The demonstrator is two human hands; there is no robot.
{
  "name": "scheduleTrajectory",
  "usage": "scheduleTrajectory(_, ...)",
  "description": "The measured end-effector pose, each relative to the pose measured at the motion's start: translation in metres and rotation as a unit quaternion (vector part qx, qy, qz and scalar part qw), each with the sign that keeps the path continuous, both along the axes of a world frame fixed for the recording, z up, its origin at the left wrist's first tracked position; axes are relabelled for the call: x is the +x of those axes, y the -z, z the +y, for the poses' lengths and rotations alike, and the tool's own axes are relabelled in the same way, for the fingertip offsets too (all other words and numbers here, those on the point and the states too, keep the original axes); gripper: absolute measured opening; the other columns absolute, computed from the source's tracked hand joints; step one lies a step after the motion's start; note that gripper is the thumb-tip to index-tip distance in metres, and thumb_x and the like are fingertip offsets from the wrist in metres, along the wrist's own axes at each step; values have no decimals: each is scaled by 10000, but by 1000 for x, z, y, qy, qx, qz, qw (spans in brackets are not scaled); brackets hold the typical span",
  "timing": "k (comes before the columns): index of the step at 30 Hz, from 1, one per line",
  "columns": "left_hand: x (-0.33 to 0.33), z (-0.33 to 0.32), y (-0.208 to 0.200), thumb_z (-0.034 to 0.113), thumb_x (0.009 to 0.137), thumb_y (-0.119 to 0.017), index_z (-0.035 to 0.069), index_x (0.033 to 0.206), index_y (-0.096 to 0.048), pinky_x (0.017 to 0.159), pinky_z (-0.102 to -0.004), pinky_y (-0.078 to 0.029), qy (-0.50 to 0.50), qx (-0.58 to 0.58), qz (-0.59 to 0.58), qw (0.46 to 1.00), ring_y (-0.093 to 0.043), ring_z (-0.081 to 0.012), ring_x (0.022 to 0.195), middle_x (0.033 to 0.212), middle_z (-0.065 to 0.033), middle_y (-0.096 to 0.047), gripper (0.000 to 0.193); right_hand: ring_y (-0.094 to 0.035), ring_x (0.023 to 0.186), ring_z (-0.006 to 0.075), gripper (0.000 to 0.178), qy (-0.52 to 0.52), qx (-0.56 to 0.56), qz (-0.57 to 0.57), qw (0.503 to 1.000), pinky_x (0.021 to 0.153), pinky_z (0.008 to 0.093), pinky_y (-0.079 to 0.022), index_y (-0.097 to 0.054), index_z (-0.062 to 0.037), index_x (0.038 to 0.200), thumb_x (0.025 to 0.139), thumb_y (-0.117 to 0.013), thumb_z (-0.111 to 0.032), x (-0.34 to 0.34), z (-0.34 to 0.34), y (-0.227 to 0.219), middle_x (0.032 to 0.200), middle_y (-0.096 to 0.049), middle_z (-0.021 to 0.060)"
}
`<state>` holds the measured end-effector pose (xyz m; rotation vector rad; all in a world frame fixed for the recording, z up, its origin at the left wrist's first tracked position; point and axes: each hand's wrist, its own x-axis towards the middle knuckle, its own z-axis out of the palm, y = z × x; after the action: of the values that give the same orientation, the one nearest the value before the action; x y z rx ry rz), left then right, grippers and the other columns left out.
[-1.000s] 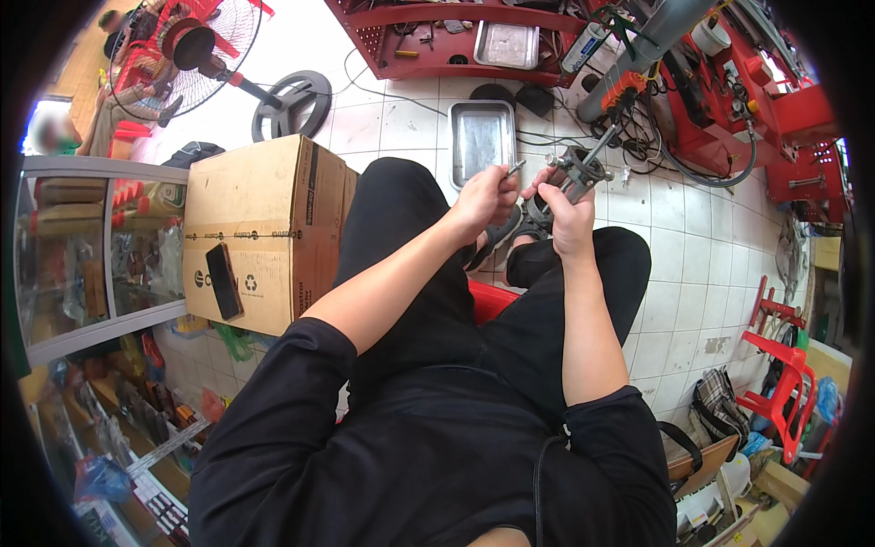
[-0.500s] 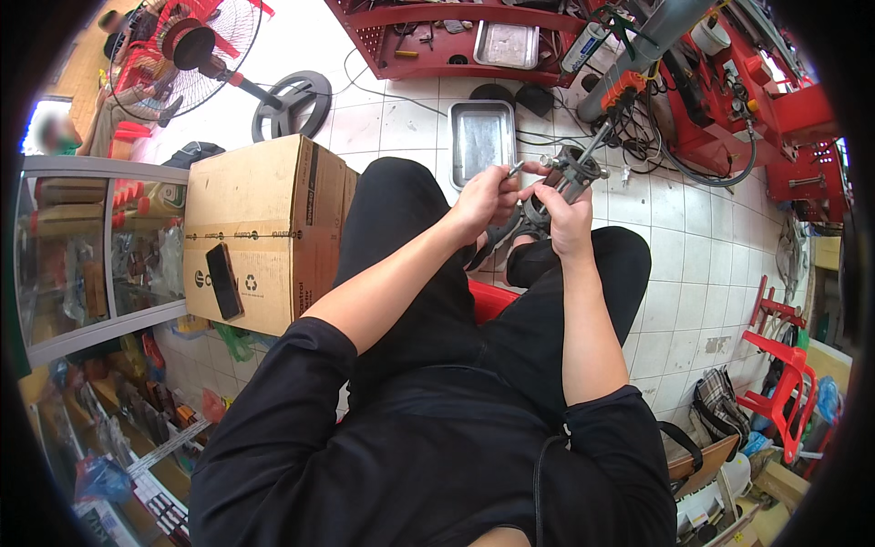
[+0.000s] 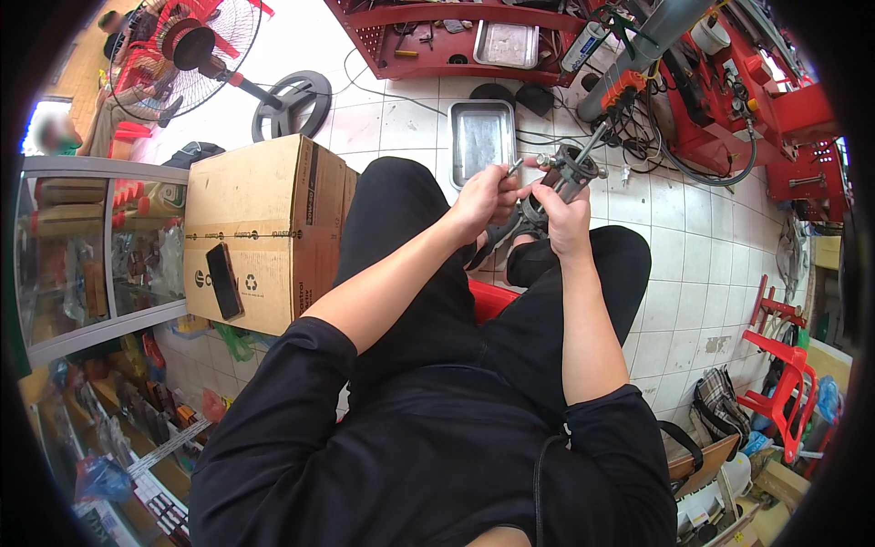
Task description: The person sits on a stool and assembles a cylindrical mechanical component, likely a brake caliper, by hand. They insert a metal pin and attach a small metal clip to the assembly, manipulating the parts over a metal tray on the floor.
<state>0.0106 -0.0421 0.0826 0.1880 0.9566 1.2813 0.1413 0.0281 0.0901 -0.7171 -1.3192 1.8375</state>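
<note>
Between my knees stands a grey metal assembly with a round clamp-like head and a slim rod rising from it. My right hand is closed around its near side, thumb laid along the metal. Just to the left, my left hand pinches a small, slim metal piece, whose tip points up beside the clamp head. The exact kind of this piece is too small to tell. Partly hidden by my hands, the lower part of the assembly reaches down near my feet.
A metal tray lies on the tiled floor ahead. At left, a cardboard box carries a phone, with a fan behind. Red workshop racks, cables and a grey cylinder stand ahead and right. A red stool lies at right.
Both hands stay almost in place. The small metal piece in my left hand and the fingers near the clamp head have shifted very slightly.
</note>
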Motion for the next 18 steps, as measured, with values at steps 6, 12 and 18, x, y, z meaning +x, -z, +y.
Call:
scheduleTrajectory(6, -1, 0, 1, 322, 913, -375, 170, 643, -361, 452, -232, -204, 3, 0, -11, 1000, -218, -61, 468, 587, 80, -304, 310, -628, 737, 167, 156, -11, -7, 11, 1000, 678, 277, -476, -567, 36, 937, 781, -559, 38, 1, 2, 3, 967, -642, 131)
scheduleTrajectory(12, -1, 1, 4, 327, 918, -373, 163, 652, -373, 451, -232, -207, 0, -5, -16, 1000, -215, -62, 463, 593, 72, -317, 313, -628, 727, 167, 169, -16, -22, 20, 999, 674, 272, -478, -564, 29, 947, 778, -562, 41, -1, -1, -5, 917, -634, 109)
scheduleTrajectory(18, 0, 0, 3, 336, 920, -373, 158, 660, -377, 449, -232, -212, -2, 1, -8, 1000, -226, -56, 463, 595, 70, -340, 315, -610, 706, 146, 170, 2, -21, 1, 1000, 672, 261, -473, -566, 25, 942, 772, -569, 34, -3, -3, -5, 841, -616, 67)
